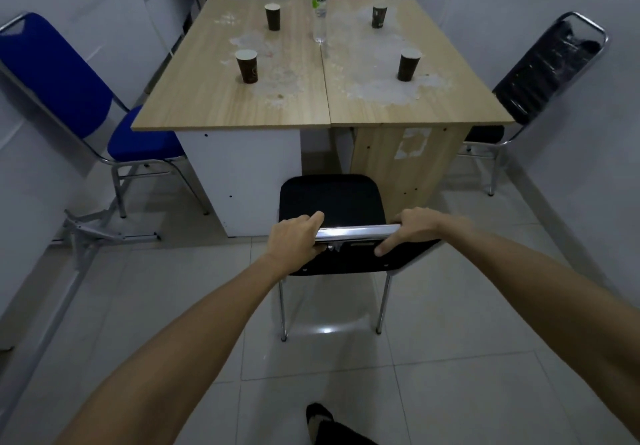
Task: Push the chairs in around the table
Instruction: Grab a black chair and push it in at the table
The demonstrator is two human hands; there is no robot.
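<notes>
A black chair with chrome legs stands in front of me, its seat facing the wooden table and a short gap away from the table's near edge. My left hand grips the left end of its chrome top rail. My right hand grips the right end of the same rail. A blue chair stands at the table's left side, its seat partly under the tabletop. A second black chair with a plastic-wrapped back stands at the right side, close to the table.
Several dark paper cups and a clear plastic bottle stand on the tabletop. A folded metal frame lies on the tiled floor at the left. White walls close in on both sides. My foot shows at the bottom.
</notes>
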